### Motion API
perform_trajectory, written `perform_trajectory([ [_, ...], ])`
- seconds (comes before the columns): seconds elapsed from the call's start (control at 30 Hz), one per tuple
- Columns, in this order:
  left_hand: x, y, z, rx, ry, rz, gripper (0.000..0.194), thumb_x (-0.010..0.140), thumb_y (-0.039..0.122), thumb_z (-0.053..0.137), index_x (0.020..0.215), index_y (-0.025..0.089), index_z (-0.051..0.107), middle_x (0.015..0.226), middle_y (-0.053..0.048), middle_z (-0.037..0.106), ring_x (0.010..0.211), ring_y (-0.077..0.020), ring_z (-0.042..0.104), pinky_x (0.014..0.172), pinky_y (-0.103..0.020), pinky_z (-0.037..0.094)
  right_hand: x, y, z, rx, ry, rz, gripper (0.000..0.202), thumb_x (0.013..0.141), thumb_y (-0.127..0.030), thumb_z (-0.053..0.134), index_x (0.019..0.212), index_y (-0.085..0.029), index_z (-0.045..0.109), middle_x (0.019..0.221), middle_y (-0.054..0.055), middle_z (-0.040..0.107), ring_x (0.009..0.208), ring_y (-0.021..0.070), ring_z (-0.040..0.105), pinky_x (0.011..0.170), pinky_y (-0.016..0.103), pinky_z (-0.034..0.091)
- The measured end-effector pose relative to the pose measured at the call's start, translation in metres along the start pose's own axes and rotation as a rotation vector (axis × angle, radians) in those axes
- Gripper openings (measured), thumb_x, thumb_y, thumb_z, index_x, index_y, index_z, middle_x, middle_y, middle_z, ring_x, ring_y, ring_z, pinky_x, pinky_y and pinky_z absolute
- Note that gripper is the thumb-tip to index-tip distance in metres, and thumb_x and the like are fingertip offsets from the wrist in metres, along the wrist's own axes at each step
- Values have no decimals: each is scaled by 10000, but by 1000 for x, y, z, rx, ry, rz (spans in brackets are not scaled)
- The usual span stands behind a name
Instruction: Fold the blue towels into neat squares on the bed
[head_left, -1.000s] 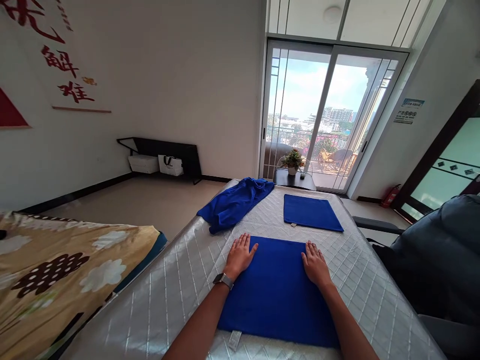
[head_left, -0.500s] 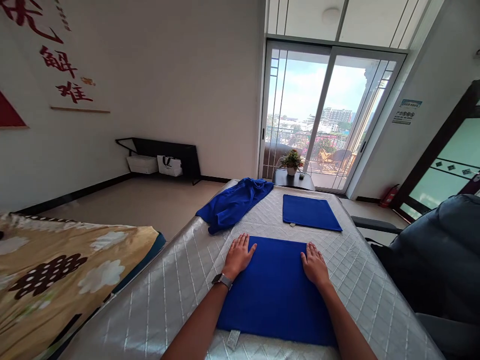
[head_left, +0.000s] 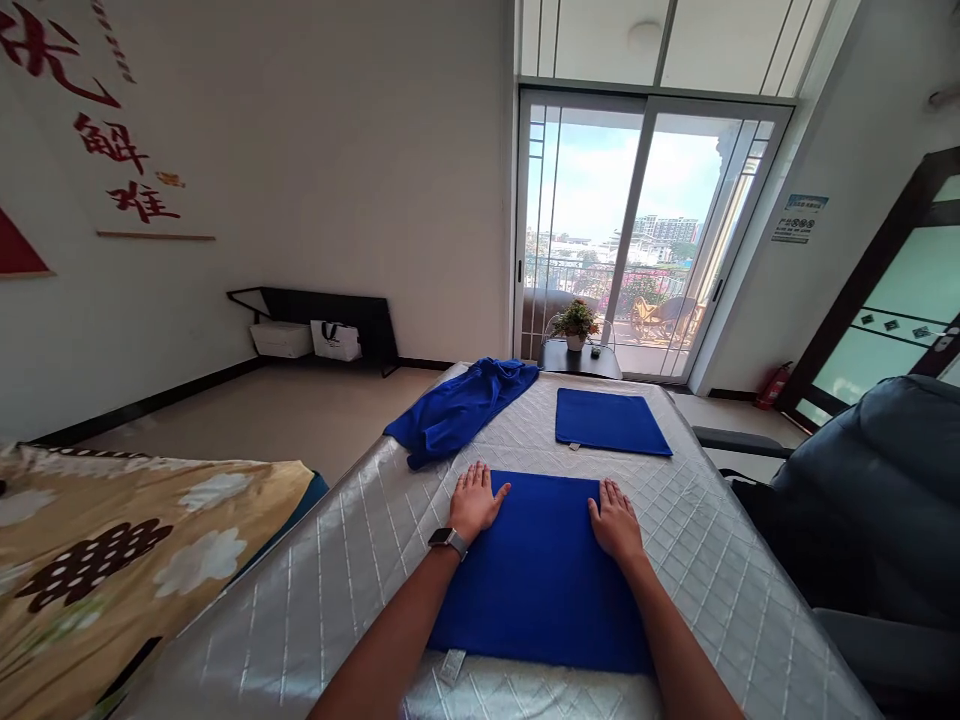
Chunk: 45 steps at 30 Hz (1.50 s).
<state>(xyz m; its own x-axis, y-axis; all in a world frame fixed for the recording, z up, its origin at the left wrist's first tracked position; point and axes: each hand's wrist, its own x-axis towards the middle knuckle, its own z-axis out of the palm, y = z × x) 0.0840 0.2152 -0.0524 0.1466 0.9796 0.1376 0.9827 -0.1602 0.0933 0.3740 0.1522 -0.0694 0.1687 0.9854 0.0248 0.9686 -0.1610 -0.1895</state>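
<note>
A flat blue rectangle of cloth lies spread before me on the silvery quilted mattress, a white tag poking out at its near left edge. My left hand rests flat at its far left corner, fingers stretched out and a watch on the wrist. At the far right corner lies my right hand, also flat with the fingers extended. Beyond them sits a second flat blue cloth, smaller in view, with a small tag. A crumpled blue cloth lies at the far left of the mattress.
On the left is a bed with a patterned tan cover. A dark padded chair stands close on the right. Past the mattress, a small table holds a potted plant. A low black rack leans by the wall.
Both hands stay flat on the far corners of the near blue cloth. The view has shifted slightly; the cloths keep their places on the mattress.
</note>
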Motion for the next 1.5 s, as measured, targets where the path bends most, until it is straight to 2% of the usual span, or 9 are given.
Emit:
perform_trajectory([
  [0.13,-8,72,-2,-88,86,242,735,1033,575,200,1514,72,436,1593,-190,393,1490,-304,339,1218,-452,268,0,-1,0,5,-3,0,684,1021,-448,166,1596,-82,230,1674,79,201,1548,189,136,1243,370,78],
  [0.27,-23,153,13,-227,61,512,649,1053,538,180,1517,173,451,1578,-107,446,1488,-246,349,1227,-447,270,-2,3,-1,-7,-24,-27,648,1007,-352,213,1597,-85,228,1680,81,177,1550,184,120,1240,354,76],
  [0.33,-28,175,21,-267,42,524,638,1059,525,169,1533,183,422,1580,-97,444,1493,-238,341,1229,-455,267,-4,5,-2,-16,-31,-47,638,985,-273,236,1599,-99,232,1685,59,157,1552,170,100,1237,331,67],
  [0.4,-31,179,27,-285,35,486,656,1057,535,155,1544,170,402,1585,-103,433,1498,-236,330,1234,-456,258,-5,5,-2,-22,-28,-55,638,983,-263,231,1600,-99,226,1687,54,152,1553,168,92,1235,324,66],
  [0.53,-27,146,29,-251,48,398,703,1041,588,144,1530,172,430,1592,-103,419,1506,-239,313,1242,-455,236,-1,3,0,-20,-15,-34,665,1018,-399,173,1599,-77,218,1678,88,182,1551,192,121,1239,358,77],
  [0.8,-11,13,19,-77,70,92,733,1026,614,198,1544,138,402,1605,-135,379,1502,-280,319,1236,-487,227,6,4,7,-4,-23,-9,691,1021,-451,152,1601,-78,197,1680,78,166,1552,191,114,1246,376,68],
  [0.9,-10,-20,23,-84,67,25,754,1025,611,213,1559,99,356,1620,-149,341,1510,-277,300,1240,-468,225,7,6,8,-4,-30,-12,694,1021,-451,158,1599,-68,195,1678,82,167,1552,195,113,1247,373,75],
  [1.27,-10,-29,30,-138,76,22,787,1015,632,201,1554,81,359,1612,-163,357,1511,-282,298,1242,-466,213,12,21,12,28,4,-39,694,1027,-433,186,1575,-11,249,1660,141,224,1541,207,173,1237,350,163],
  [1.5,-7,-33,23,-257,109,13,707,1025,592,271,1488,96,473,1549,-169,469,1467,-292,388,1223,-454,265,15,40,8,61,130,30,617,1029,-390,201,1533,-100,409,1613,184,344,1511,280,275,1221,461,212],
])
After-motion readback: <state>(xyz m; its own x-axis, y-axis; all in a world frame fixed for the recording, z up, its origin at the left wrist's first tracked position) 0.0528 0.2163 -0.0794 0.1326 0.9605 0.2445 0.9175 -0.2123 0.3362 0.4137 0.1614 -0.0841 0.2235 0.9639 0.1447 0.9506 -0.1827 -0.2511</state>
